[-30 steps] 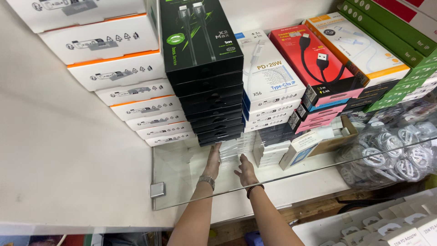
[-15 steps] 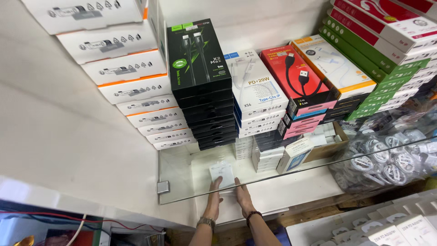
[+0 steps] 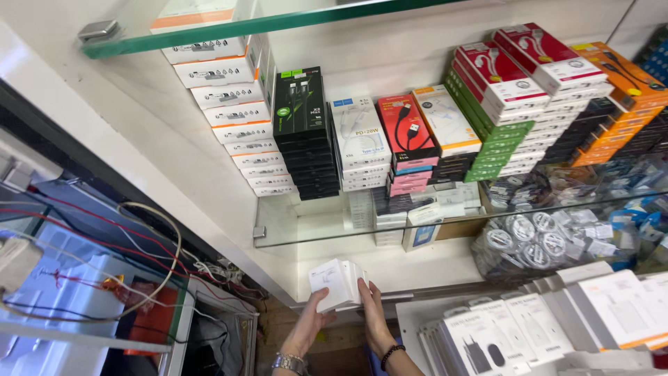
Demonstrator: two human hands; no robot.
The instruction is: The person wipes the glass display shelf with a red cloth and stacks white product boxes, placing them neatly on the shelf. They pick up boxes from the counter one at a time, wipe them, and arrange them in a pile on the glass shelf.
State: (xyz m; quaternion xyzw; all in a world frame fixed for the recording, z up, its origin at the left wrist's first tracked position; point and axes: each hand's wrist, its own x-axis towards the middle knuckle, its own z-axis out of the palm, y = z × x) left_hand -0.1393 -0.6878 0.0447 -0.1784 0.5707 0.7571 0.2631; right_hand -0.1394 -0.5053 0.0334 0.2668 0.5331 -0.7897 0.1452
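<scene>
Several stacks of boxed cables (image 3: 390,139) fill the glass shelf (image 3: 278,230) above your hands. Below its front edge you hold a small bundle of white boxes (image 3: 337,284), your left hand (image 3: 309,324) cupping it underneath, your right hand (image 3: 371,313) pressed against its side.

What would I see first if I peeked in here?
Two hands, the left hand and right hand, hold a bundle of small white boxes low in the middle. Above them, on a glass shelf, stand colourful stacks of cable boxes.
</scene>
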